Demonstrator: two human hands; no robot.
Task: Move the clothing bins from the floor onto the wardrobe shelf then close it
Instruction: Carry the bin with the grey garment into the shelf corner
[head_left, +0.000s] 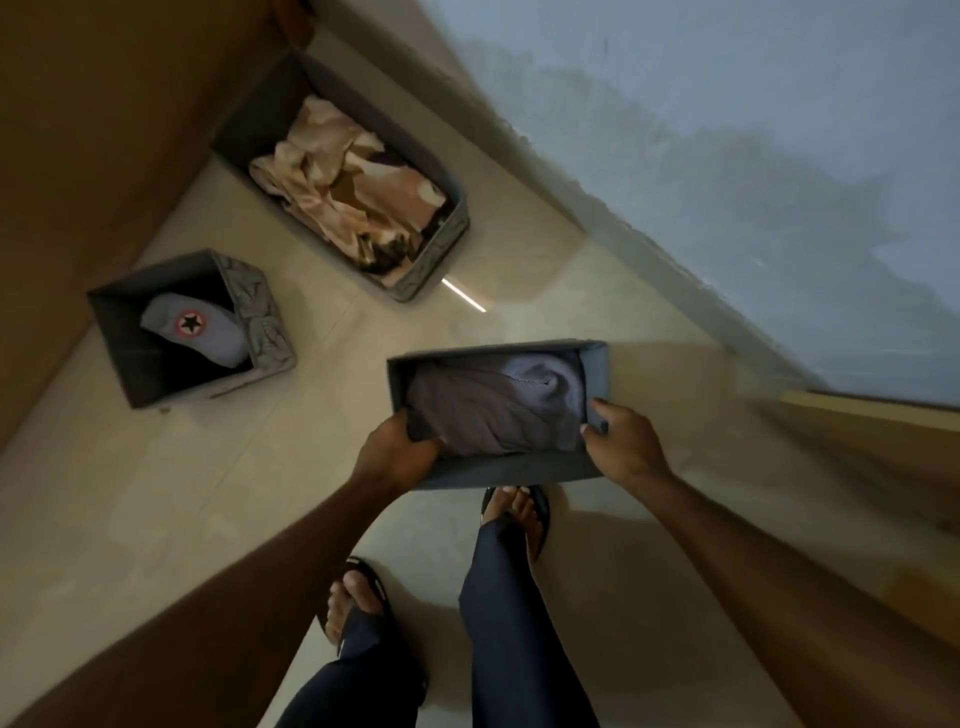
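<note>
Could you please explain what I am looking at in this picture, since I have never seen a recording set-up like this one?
There is no machine here. A person wears a camera on the head, so this single picture looks forward and down at their own arms and feet. The left hand and right hand each grip a grey bin, fingers curled over its rim, with folded grey clothes inside. It seems lifted, since it overlaps one sandalled foot. Two more bins stand on the tiled floor: a long bin full of beige clothes, and a small bin holding a grey cap with a star badge. The pale surface at upper right is a wall.
</note>
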